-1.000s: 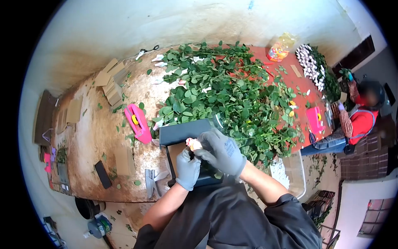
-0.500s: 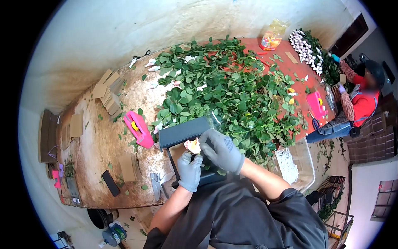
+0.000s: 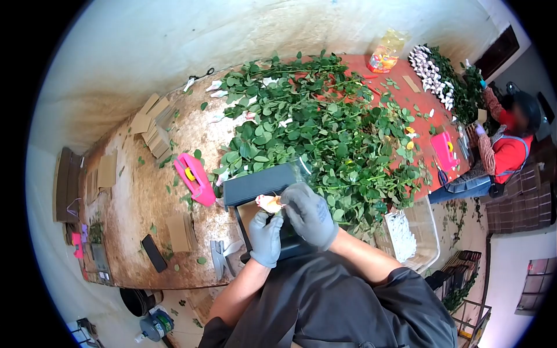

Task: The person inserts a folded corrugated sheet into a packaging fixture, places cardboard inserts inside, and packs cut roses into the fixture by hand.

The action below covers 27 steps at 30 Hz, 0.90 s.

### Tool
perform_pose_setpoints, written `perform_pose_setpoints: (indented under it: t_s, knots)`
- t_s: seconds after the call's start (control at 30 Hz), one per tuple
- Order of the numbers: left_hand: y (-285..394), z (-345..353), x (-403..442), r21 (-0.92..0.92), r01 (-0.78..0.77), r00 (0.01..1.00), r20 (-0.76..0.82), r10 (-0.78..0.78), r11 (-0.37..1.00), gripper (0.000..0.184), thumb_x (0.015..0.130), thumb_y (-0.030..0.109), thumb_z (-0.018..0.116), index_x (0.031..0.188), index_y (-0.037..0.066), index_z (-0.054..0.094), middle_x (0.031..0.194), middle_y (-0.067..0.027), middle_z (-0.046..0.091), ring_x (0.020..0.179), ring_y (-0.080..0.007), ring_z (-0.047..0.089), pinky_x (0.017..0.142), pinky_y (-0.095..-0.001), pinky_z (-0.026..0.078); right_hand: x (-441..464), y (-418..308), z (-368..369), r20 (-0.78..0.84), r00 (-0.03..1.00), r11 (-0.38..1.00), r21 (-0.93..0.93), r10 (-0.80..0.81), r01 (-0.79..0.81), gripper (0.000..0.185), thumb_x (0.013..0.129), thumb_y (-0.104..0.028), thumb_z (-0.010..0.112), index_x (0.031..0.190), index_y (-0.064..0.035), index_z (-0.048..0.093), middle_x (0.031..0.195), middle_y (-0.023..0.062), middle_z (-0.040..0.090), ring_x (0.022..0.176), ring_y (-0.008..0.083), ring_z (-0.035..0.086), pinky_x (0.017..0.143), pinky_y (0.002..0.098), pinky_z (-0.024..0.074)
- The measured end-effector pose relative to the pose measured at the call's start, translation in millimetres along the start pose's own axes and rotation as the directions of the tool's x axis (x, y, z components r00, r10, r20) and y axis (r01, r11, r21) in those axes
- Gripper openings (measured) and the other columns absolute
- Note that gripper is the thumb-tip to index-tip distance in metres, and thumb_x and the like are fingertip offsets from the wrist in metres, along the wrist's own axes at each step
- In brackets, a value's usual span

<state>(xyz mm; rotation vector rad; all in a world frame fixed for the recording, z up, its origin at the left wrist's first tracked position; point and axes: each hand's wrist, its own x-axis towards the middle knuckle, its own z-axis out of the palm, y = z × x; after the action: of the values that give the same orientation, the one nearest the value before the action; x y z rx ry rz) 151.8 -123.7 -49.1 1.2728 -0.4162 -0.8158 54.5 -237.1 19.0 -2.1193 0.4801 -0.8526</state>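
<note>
A pale pink and cream flower head [image 3: 268, 203] is held above a dark box [image 3: 259, 184] in front of me. My left hand [image 3: 266, 238], in a grey glove, is closed just below the bloom, around its base. My right hand [image 3: 309, 216], also gloved in grey, has its fingers pinched at the right side of the petals. Behind both hands a large heap of leafy green stems [image 3: 313, 130] covers the middle of the table. A pink tape dispenser [image 3: 195, 180] lies to the left, and a grey metal stapler-like tool [image 3: 219, 258] rests near the table's front edge.
Cardboard pieces [image 3: 155, 127] and a black phone [image 3: 154, 253] lie on the brown table [image 3: 133, 203]. A plastic crate [image 3: 426, 232] stands right of my lap. A person in red [image 3: 510, 152] works at the far right beside wrapped flowers [image 3: 430, 75] and another pink dispenser [image 3: 444, 151].
My right hand has drawn away from the flower and come back to its petals. The bloom now tilts more to the right. The whole view has shifted slightly.
</note>
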Motion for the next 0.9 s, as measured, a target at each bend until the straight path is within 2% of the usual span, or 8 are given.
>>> perform_pose_setpoints:
  t_s: [0.1,0.17,0.4,0.47,0.6,0.67,0.8,0.9]
  knots:
    - [-1.0,-0.7,0.9,-0.067,0.037,0.999,0.013,-0.037,0.997,0.025,0.094,-0.003,0.061,0.117,-0.001,0.069,0.106,0.0012,0.068,0.093,-0.0041,0.058,0.083,-0.0205,0.047,-1.5,6.0,3.1,-0.024,0.999,0.999,0.007,-0.033,0.033,0.021,0.084,0.006,0.061,0.103,-0.0036,0.058,0.099,0.0149,0.062,0.09,0.0351,0.061,0.082,0.0405,0.0509]
    - [1.3,1.4,0.5,-0.196,0.094,0.996,0.009,-0.094,0.976,0.021,0.095,0.0,0.063,0.115,0.001,0.07,0.106,0.0005,0.069,0.09,-0.0035,0.058,0.081,-0.02,0.048,-2.8,9.3,5.1,-0.036,0.997,0.992,0.114,0.061,-0.056,0.017,0.083,0.005,0.059,0.098,-0.0029,0.058,0.098,0.0145,0.063,0.092,0.0342,0.061,0.083,0.04,0.0502]
    - [-0.1,-4.5,2.6,-0.192,0.202,0.979,0.044,-0.197,0.96,0.022,0.095,0.001,0.063,0.115,0.003,0.07,0.103,0.0017,0.069,0.084,-0.0021,0.058,0.071,-0.0188,0.047,1.2,17.8,1.9,0.013,0.996,0.984,0.151,0.089,-0.09,0.01,0.081,0.0,0.059,0.09,-0.0032,0.057,0.096,0.0134,0.064,0.091,0.0332,0.061,0.084,0.0395,0.0496]
    - [-14.3,-9.1,6.1,-0.312,0.166,0.985,0.099,-0.141,0.936,0.025,0.094,-0.001,0.06,0.117,0.003,0.068,0.102,0.0021,0.069,0.082,-0.0028,0.06,0.066,-0.0193,0.047,2.5,19.0,0.1,0.045,0.999,0.989,0.146,0.011,-0.018,0.011,0.082,-0.005,0.067,0.087,-0.0041,0.058,0.096,0.0132,0.064,0.092,0.032,0.062,0.083,0.0391,0.0498]
    - [-11.4,-8.4,3.7,-0.252,0.183,0.983,0.059,-0.174,0.95,0.026,0.094,-0.002,0.058,0.117,0.003,0.067,0.102,0.0006,0.07,0.081,-0.0046,0.062,0.063,-0.0201,0.049,0.7,13.4,-0.8,0.11,0.99,0.984,0.147,0.086,-0.102,0.022,0.082,-0.013,0.078,0.086,-0.0048,0.058,0.096,0.0128,0.065,0.094,0.0311,0.062,0.082,0.0386,0.0501]
    - [-12.6,-13.7,2.3,-0.243,0.193,0.979,0.113,-0.17,0.951,0.023,0.094,-0.003,0.058,0.114,0.004,0.068,0.102,-0.0013,0.071,0.082,-0.0068,0.064,0.064,-0.0213,0.052,-0.6,17.8,2.4,0.13,0.984,0.988,0.077,0.122,-0.133,0.029,0.082,-0.021,0.081,0.09,-0.0036,0.058,0.096,0.0147,0.061,0.095,0.0345,0.061,0.082,0.0405,0.0494]
    - [-10.1,-13.4,1.8,-0.194,0.176,0.981,0.119,-0.155,0.965,0.02,0.094,-0.003,0.059,0.111,0.005,0.068,0.1,-0.0019,0.071,0.081,-0.0082,0.065,0.064,-0.022,0.053,3.7,17.4,-0.8,0.114,0.99,0.997,0.008,0.079,-0.081,0.028,0.083,-0.02,0.081,0.091,-0.0048,0.059,0.099,0.0145,0.061,0.095,0.035,0.061,0.081,0.0412,0.0503]
    - [-5.4,-8.8,-0.8,-0.187,0.183,0.983,0.059,-0.175,0.965,0.017,0.095,-0.002,0.061,0.108,0.005,0.068,0.099,-0.0023,0.071,0.079,-0.0077,0.064,0.064,-0.0216,0.053,7.2,8.5,-4.6,0.108,0.992,0.998,-0.019,0.065,-0.064,0.026,0.084,-0.02,0.079,0.094,-0.006,0.06,0.1,0.014,0.06,0.093,0.0351,0.061,0.079,0.0418,0.0511]
